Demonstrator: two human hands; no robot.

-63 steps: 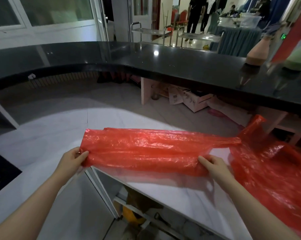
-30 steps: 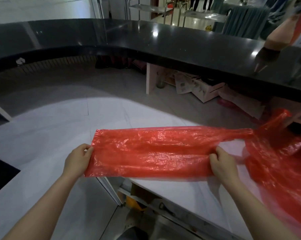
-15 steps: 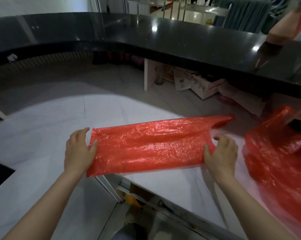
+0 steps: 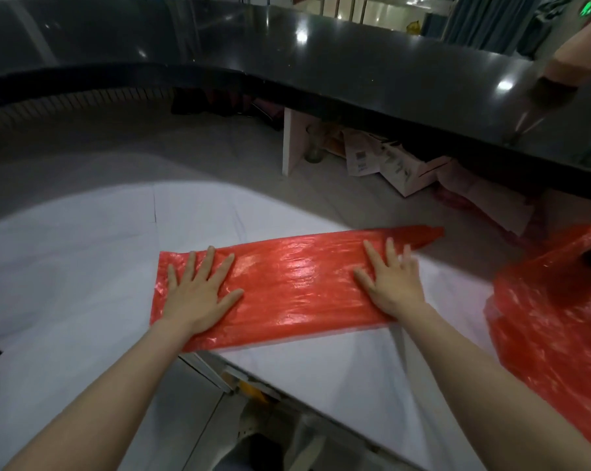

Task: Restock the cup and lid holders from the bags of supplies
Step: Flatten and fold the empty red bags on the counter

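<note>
A folded, flattened red plastic bag (image 4: 297,283) lies across the white marble counter (image 4: 83,266), its handle end pointing to the far right. My left hand (image 4: 199,290) presses flat on its left end, fingers spread. My right hand (image 4: 392,283) presses flat on its right part, fingers straight. A second red plastic bag (image 4: 552,300), crumpled and bulky, sits at the right edge of the counter, apart from both hands. No cups, lids or holders are in view.
A raised curved black countertop (image 4: 355,62) runs along the far side. Under it stand cardboard boxes (image 4: 389,161) and a white panel (image 4: 290,144). The counter's near edge (image 4: 239,375) drops to a gap with dim objects below.
The bag, held stretched by its two ends, has been laid on the counter. Both hands let go of the ends and now lie flat on top of it.
</note>
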